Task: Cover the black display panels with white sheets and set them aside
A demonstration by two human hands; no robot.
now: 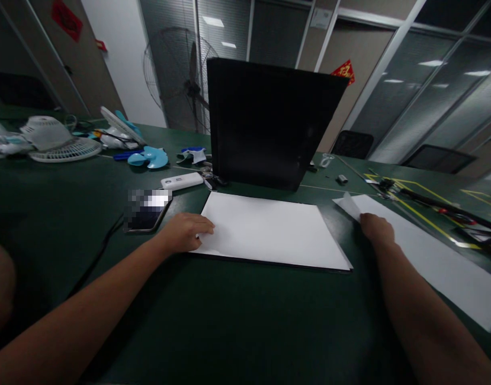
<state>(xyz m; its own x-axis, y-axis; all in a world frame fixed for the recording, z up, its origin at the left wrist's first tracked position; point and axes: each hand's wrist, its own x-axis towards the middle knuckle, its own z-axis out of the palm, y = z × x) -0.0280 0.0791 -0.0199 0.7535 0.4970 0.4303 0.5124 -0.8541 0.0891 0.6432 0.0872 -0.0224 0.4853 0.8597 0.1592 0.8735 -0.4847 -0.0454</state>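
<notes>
A white sheet of paper [261,227] lies flat on a thin dark base, whose edge shows along the near side. My left hand [186,232] is at its left edge, fingers bent over the top of the paper and thumb close by at the rim. To the right, a second white sheet [426,256] lies slantwise on the table. My right hand [377,229] is closed on its near-left side, where a corner curls up. The fingertips of that hand are partly hidden. Behind the first sheet a large black panel [273,125] stands upright, leaning slightly.
Left of the paper are a phone [149,216] with a cable and a white power bank [182,181]. Blue fan blades [149,158] and a white fan grille [67,149] lie farther back on the green table [245,326]. Another person's arm [0,283] shows at far left.
</notes>
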